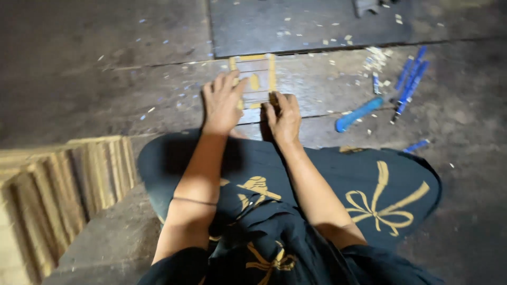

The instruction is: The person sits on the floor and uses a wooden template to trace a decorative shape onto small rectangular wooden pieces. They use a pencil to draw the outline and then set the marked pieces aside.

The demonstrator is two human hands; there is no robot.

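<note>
Pressing down on a small frame of thin yellow-tan strips (257,79) laid on the dark floor (95,68), a seated person works with both bare hands just past the knees. The left hand (222,103) lies flat at the frame's nine o'clock edge, fingers spread and extended, palm down on the strips and gripping nothing. The right hand (284,117) sits at the five o'clock corner, fingers curled and apparently pinching one strip end; motion blur keeps the grip from being certain.

The frame rests at twelve o'clock from the person's lap, straddling the floor's seams just below a dark metal plate (306,24). By their look, the strips would be light, stiff and easy to snap or knock out of line, so holding them down flat and taking them by the ends seems the safer way.

At two o'clock from the hands lie a blue-handled tool (359,114) and a loose cluster of blue sticks (412,79), well apart from the frame, with pale chips (376,57) scattered around. At eight o'clock, beside the left knee, stands a stacked block of tan strips (58,190) set on edge. A dark garment with gold bow prints (385,203) covers the crossed legs.
</note>
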